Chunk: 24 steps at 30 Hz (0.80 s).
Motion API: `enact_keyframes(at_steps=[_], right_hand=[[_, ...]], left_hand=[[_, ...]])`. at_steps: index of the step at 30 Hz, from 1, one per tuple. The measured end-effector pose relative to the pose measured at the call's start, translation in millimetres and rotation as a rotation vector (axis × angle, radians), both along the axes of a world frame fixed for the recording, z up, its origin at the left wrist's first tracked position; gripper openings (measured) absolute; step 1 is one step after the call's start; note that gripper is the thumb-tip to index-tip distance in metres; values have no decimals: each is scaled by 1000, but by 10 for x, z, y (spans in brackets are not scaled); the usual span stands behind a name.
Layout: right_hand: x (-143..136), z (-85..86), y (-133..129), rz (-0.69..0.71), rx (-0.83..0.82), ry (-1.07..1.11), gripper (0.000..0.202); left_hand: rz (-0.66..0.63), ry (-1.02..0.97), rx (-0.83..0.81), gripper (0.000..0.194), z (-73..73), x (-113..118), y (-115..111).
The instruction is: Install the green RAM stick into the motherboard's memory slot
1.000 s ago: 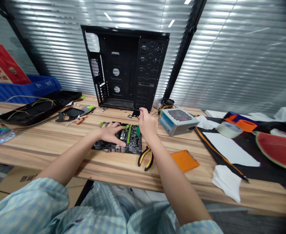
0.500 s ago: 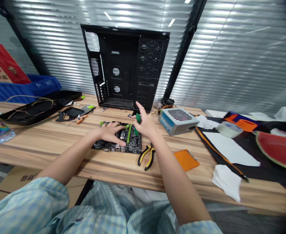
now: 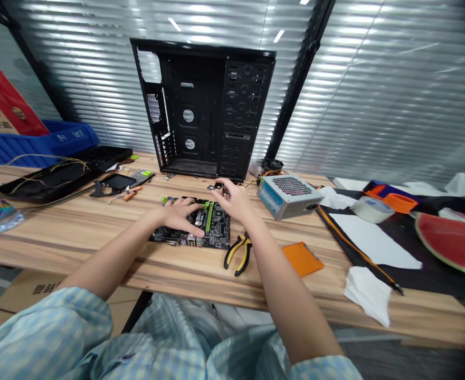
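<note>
My left hand [image 3: 179, 215] lies spread on a black motherboard [image 3: 220, 235] with lime-green slots, fingers apart and palm down. It covers the board's middle and left part. My right hand [image 3: 234, 199] is above the board's far right corner, thumb and fingers curled toward each other. A small dark piece [image 3: 216, 186] shows at its fingertips, just in front of the computer case [image 3: 200, 105]; what it is and how firmly it is held are unclear. Below my right wrist lie pliers [image 3: 238, 256] with yellow and black handles, beside the board.
A grey power supply [image 3: 290, 195] stands right of my right hand. Nearer me lies an orange flat drive [image 3: 302, 259]. Tape [image 3: 372, 209], tissues [image 3: 369, 295] and a black mat are further right. Leftward are screwdrivers [image 3: 132, 193], a black panel [image 3: 66, 171] and a blue bin [image 3: 69, 138].
The green circuit stick in my right hand is no longer visible. That hand's raised index finger has bent down, and its fingers have drawn together. My left hand stays in place on the motherboard.
</note>
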State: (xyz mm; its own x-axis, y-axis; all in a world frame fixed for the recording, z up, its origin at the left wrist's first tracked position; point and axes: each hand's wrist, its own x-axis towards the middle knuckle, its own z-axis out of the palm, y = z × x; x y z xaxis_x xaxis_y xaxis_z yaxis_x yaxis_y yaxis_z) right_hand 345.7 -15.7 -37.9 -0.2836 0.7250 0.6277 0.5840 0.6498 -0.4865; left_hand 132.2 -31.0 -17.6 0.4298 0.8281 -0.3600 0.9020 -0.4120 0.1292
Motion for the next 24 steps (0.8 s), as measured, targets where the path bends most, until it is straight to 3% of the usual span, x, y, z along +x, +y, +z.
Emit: enact_keyframes(at_steps=[24], right_hand=[[2,-21,32,36,-67,4,44]], left_hand=[[9,13,-9,110,67,38,-28]])
